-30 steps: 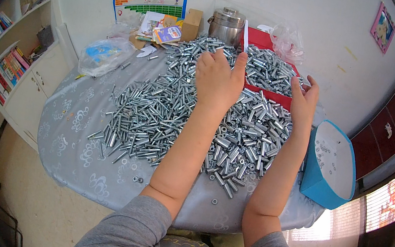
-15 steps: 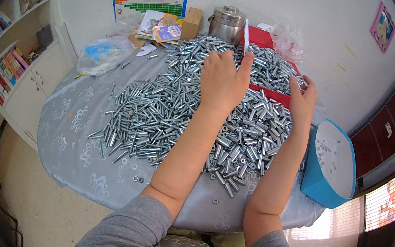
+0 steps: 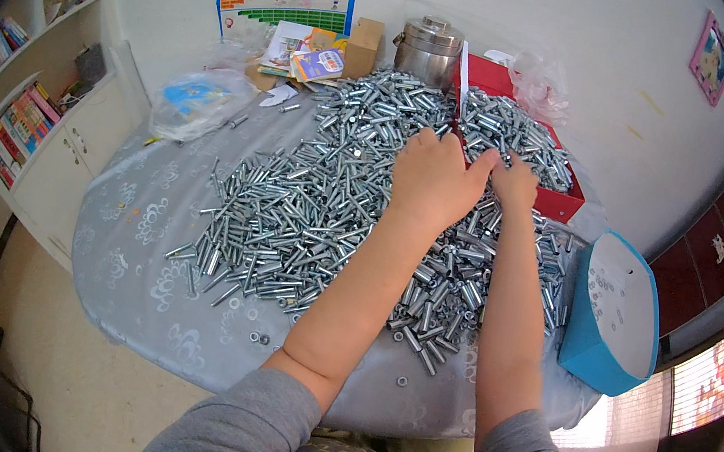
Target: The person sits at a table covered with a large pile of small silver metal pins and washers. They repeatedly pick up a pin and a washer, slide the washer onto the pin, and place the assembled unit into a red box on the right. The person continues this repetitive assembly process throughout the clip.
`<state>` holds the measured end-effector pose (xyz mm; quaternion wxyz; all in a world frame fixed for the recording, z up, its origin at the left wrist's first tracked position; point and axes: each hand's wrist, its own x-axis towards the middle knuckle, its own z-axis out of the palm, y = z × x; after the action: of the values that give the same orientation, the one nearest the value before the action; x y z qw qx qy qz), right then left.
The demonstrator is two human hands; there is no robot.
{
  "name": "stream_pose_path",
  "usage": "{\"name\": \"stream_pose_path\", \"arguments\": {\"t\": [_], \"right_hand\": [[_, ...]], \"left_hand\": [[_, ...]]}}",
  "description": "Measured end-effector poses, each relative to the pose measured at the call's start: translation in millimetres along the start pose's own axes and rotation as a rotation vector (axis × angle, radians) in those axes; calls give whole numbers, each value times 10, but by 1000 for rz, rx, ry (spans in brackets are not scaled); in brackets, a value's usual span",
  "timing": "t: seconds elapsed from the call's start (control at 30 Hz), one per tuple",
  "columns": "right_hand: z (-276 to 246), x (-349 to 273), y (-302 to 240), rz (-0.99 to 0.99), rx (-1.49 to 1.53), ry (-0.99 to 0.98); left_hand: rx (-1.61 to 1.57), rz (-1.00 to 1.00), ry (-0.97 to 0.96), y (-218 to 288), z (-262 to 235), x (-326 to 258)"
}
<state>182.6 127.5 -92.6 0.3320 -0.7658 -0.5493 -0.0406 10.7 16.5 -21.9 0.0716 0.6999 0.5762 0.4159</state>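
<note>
A large heap of silvery metal bolts and sleeve-like pieces (image 3: 291,213) covers the middle of the table. Behind my hands stands an open red box (image 3: 561,203), filled with similar metal pieces. My left hand (image 3: 440,177) is over the heap by the box's near left corner, fingers curled down and thumb pointing right. Close beside that thumb, at the box's near side, my right hand (image 3: 516,184) has its fingers bent together. Whatever either hand holds is hidden behind the fingers.
A blue, white-lined bin (image 3: 578,343) with small rings inside stands at the table's right edge. At the back are a steel lidded pot (image 3: 428,52), a cardboard box (image 3: 363,48) and booklets (image 3: 317,64). A plastic bag (image 3: 201,104) lies back left. Loose nuts (image 3: 260,338) lie near the front.
My right hand has moved left from the box's right side to beside my left thumb. Its spread fingers have drawn together. The view has shifted slightly; my left hand remains over the heap.
</note>
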Motion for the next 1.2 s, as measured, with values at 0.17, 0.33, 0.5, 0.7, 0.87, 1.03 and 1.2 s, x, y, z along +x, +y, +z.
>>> {"name": "stream_pose_path", "arguments": {"t": [0.17, 0.33, 0.5, 0.7, 0.87, 1.03, 1.2], "right_hand": [[75, 21, 2, -77, -86, 9], [108, 135, 163, -170, 173, -24], [6, 25, 89, -231, 390, 117], [-564, -250, -454, -101, 1395, 66], [-743, -742, -888, -72, 1854, -22], [-514, -992, -1122, -78, 1791, 119], [-680, -1064, -1181, -184, 1748, -9]], "left_hand": [[-41, -3, -96, 41, -39, 1], [-82, -15, -62, 28, -50, 1], [-107, -2, -14, 39, -2, 12], [-279, 1, -61, 51, -39, 50], [-561, 74, -64, 108, -150, 2], [-543, 34, -25, 82, -70, 41], [-820, 23, 55, 99, -70, 20]]}}
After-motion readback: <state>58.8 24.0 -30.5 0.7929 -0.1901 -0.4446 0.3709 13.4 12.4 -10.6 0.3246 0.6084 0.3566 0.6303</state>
